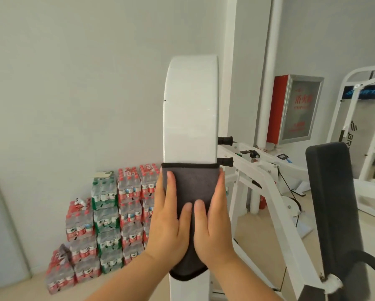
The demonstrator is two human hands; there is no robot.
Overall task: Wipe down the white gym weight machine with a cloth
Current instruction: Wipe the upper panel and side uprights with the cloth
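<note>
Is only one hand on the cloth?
No, both the left hand and right hand press the cloth against the white panel.

The white machine column looks like smooth, glossy metal. The cloth on it is matt, soft fabric. Right of the column, the black pad is matt; left, bottle packs sit in shiny plastic.
</note>
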